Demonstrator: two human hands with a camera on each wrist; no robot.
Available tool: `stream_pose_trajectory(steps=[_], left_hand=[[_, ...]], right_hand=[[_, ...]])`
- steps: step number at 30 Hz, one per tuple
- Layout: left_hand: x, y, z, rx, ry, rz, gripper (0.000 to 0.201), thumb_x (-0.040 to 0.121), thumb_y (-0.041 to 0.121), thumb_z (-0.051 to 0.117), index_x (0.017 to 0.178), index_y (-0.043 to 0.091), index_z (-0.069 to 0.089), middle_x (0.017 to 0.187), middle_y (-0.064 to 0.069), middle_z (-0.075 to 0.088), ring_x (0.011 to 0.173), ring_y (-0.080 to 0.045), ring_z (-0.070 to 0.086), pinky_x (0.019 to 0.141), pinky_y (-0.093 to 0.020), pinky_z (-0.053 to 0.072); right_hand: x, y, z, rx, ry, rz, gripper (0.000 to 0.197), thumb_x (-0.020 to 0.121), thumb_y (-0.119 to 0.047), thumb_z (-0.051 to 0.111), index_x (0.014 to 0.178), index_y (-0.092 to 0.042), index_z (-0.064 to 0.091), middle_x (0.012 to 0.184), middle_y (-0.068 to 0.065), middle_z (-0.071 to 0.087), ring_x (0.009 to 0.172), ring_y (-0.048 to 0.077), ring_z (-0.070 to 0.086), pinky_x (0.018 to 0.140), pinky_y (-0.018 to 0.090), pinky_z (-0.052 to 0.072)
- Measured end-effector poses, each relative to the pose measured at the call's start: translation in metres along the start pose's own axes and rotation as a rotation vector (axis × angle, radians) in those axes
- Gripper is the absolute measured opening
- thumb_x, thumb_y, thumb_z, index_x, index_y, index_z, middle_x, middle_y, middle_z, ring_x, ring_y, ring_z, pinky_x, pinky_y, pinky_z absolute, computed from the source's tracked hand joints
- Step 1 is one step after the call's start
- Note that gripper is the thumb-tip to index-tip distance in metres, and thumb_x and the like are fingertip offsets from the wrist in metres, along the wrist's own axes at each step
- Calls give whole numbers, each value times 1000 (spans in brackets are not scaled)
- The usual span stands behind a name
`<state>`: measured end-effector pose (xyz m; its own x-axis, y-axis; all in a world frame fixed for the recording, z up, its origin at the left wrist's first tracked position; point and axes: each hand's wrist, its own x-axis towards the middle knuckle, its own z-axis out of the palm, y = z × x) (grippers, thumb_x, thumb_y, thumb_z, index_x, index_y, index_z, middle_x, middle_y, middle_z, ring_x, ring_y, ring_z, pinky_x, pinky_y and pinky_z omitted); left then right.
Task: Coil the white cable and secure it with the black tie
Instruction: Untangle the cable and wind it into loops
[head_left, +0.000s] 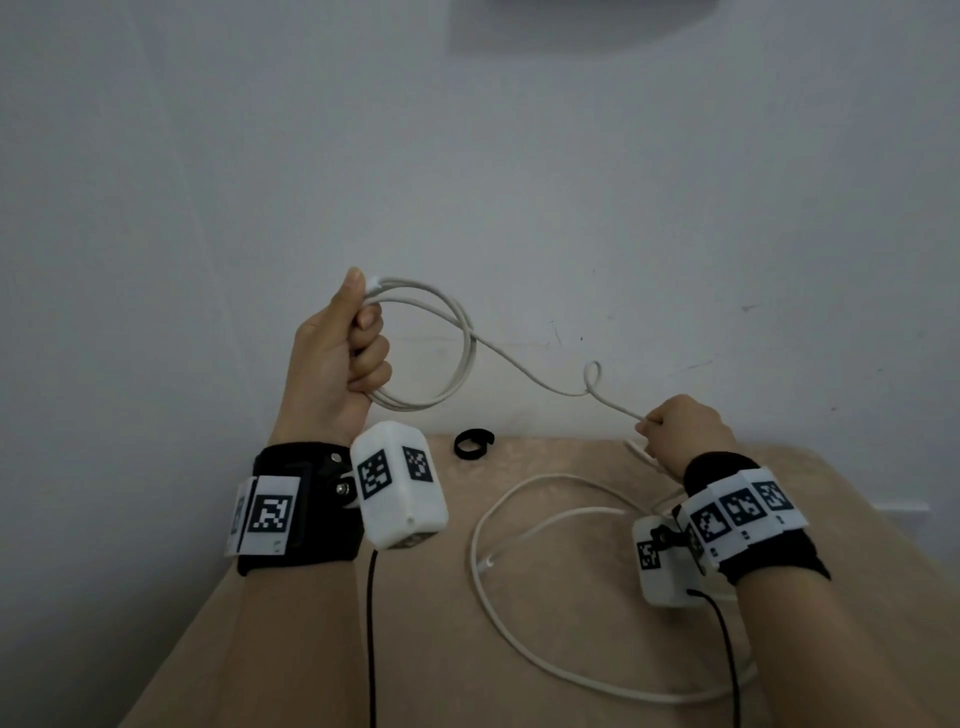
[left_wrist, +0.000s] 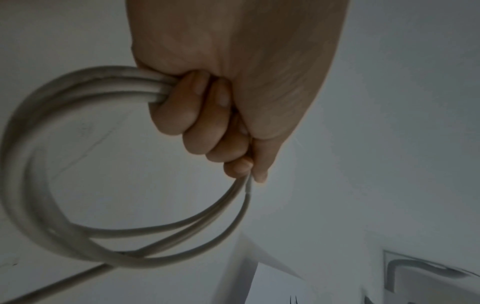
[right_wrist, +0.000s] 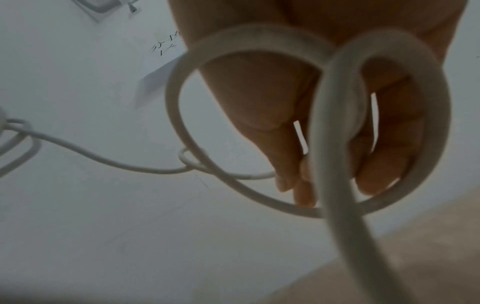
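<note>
My left hand (head_left: 345, 353) is raised above the table and grips a few loops of the white cable (head_left: 462, 358), with the connector end sticking out by the thumb. In the left wrist view the fingers (left_wrist: 205, 123) curl round the coil (left_wrist: 52, 216). From the coil the cable runs right through a small kink to my right hand (head_left: 680, 426), which pinches it. In the right wrist view my right hand's fingertips (right_wrist: 301, 193) hold the cable (right_wrist: 130, 166), and slack loops cross in front of the lens. The black tie (head_left: 471, 443), rolled in a ring, lies on the table near the wall.
The beige table (head_left: 415, 649) stands against a pale grey wall (head_left: 519, 182). The loose rest of the white cable lies on it in wide curves under my right wrist. Black leads hang from both wrist cameras.
</note>
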<state>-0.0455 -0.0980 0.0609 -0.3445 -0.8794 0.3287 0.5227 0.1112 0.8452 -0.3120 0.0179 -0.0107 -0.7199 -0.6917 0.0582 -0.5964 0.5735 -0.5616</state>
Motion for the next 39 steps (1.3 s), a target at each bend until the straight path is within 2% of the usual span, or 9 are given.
stream_pose_trajectory(steps=[7,11,14,17,21,25,28,32,39], left_hand=[[3,-15,14,86,-18,5,41,97,36,49,61,19,43,49,8,27,33,-2,16,33,-15,11],[2,-20,20,136,-49,0,41,98,36,49,61,18,43,50,8,24,35,-3,16,34,-16,12],[2,-22,22,139,-58,-1,41,97,36,50,61,18,43,51,7,22,36,-3,15,33,-16,13],[2,-22,24,126,-70,-4,41,98,36,49,62,17,44,50,8,23,36,-3,16,33,-16,13],[3,-20,26,69,-111,-33,41,98,37,47,62,17,43,48,8,24,34,-2,16,32,-15,13],[0,-21,33,32,-179,-81,41,98,36,46,62,18,42,50,8,23,33,-2,16,32,-15,13],[-1,-24,37,49,-207,-98,41,97,36,47,61,18,42,52,7,22,34,-2,16,32,-15,14],[1,-23,34,43,-189,-97,42,98,36,47,61,18,42,52,7,22,33,-2,16,31,-14,15],[-1,-26,43,13,-217,-135,41,98,39,44,63,18,40,49,9,23,33,-2,16,32,-15,14]], right_hand=[[-12,-19,-9,218,-42,-265,10,80,-18,74,88,-15,68,81,0,68,74,13,65,74,26,52],[-19,-28,-6,162,-44,-387,14,84,-22,69,98,-18,70,89,-6,64,87,8,59,82,21,45],[-30,-44,-8,478,-85,-513,19,90,-12,62,104,-22,69,98,-10,69,94,0,63,90,14,46],[-41,-62,-7,835,-317,-591,37,87,2,59,120,-15,62,113,3,69,106,11,65,96,25,49],[-48,-72,1,823,-384,-544,52,87,-23,67,135,-19,49,124,3,61,91,19,69,87,36,55],[-48,-72,6,890,-370,-498,33,85,-29,68,116,-22,60,96,0,69,60,9,55,63,25,49],[-43,-67,5,1012,-405,-489,27,81,-19,72,108,-16,66,86,10,67,64,17,48,57,22,41],[-34,-59,3,1143,-405,-470,45,69,-6,80,111,-8,65,86,3,67,80,27,50,55,20,45],[-34,-61,-7,1340,-345,-496,37,68,-14,71,105,-9,68,93,7,63,64,4,57,52,13,41]])
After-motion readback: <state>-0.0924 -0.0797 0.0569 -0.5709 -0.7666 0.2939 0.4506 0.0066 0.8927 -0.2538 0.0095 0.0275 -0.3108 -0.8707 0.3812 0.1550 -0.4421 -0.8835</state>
